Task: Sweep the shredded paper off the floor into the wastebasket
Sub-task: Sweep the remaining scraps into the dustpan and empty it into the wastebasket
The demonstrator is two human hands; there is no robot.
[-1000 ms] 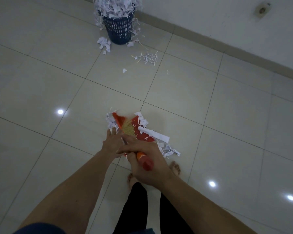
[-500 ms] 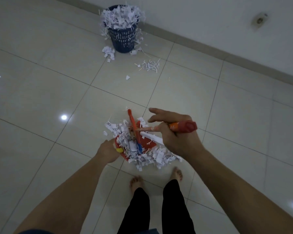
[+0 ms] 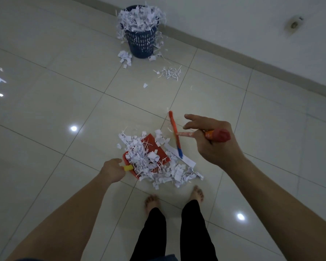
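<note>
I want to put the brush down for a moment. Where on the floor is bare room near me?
Bare tile lies to the left of the dustpan and to the right of the right hand. It is crowded around the dustpan, where shredded paper spreads toward the feet, and around the wastebasket.

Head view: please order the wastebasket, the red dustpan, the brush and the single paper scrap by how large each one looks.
1. wastebasket, with its paper heap
2. red dustpan, partly buried; close to the wastebasket in apparent size, and it is nearer the camera, so this order is unsure
3. brush
4. single paper scrap
</note>
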